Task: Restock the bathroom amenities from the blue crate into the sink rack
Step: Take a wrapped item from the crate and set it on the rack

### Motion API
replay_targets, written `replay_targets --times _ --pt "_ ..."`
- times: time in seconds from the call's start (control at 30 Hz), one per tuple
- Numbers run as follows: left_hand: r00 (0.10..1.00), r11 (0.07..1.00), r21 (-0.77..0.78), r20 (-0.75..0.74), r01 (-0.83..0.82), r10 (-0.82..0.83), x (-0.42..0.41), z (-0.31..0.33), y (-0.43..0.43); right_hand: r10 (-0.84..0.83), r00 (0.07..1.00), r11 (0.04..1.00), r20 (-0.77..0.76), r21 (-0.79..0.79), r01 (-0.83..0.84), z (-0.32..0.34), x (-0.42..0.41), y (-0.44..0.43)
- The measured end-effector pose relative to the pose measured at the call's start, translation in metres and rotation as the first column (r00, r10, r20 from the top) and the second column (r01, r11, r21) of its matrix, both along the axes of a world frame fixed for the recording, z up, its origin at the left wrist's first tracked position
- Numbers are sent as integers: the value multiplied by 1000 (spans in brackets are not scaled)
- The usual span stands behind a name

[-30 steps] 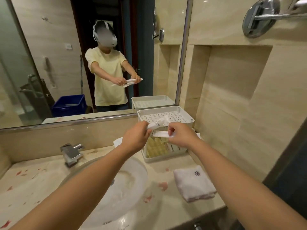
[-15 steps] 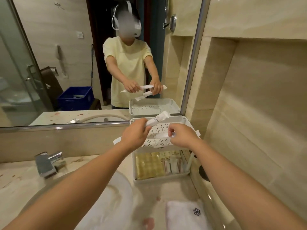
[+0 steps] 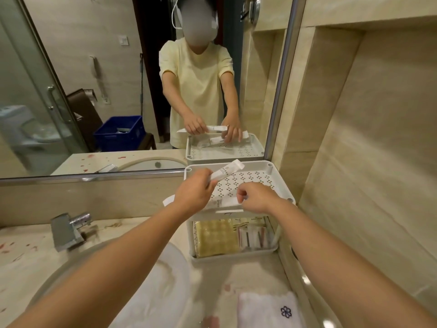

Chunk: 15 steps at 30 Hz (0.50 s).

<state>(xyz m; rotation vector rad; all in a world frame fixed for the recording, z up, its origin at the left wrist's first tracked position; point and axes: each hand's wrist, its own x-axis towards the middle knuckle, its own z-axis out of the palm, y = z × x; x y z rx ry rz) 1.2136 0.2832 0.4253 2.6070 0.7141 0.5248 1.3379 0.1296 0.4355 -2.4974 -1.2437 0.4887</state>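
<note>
Tiled bathroom, beige walls; big mirror (image 3: 94, 79) fills upper left of frame. Marble counter (image 3: 255, 275) with red flecks runs across the bottom, round sink basin (image 3: 151, 287) lower centre, chrome faucet (image 3: 68, 229) at left.

Blue crate (image 3: 119, 133) only shows as a reflection, left-centre in the mirror, on the floor behind the person.

White two-tier sink rack (image 3: 267, 168) sits on the counter at centre-right, against the mirror and side wall. Top tray perforated. Lower tier holds a yellow packet (image 3: 216, 236) and small boxed items (image 3: 254, 236); labels unreadable.

Folded white towel (image 3: 267, 308) with dark flower logo, bottom right-centre on the counter.

Left hand (image 3: 195, 194) over the top tray's left front corner, fingers pinched on a long white sachet (image 3: 227, 171) tilted up toward the mirror, clear of the tray. Right hand (image 3: 256, 197) at the tray's front edge, fingertips curled and pinching a second white sachet (image 3: 224, 201) lying flat on the tray.
</note>
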Motion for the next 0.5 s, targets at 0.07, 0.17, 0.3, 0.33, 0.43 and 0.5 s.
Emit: replay_targets --times 0.07,0.17,0.3,0.33,0.43,0.5 --pt "1000 1000 -3 3 6 -6 1 0 0 -3 1000 1000 0 -16 3 0 0 0" --pt "1000 1000 2 13 25 -26 4 2 -2 -43 999 998 -21 48 44 3 -1 1" --pt "997 998 -8 54 61 -61 8 4 -6 -118 946 913 -302 341 223 14 -7 8" --pt "996 998 -8 66 63 -63 8 6 -7 -123 915 876 -385 391 283 18 -10 10" --pt "991 997 -14 116 70 -68 10 11 -10 -110 839 796 -533 459 396 27 -17 12" --pt "987 996 -7 136 89 -87 11 15 -12 -116 808 765 -577 467 443 30 -20 12"
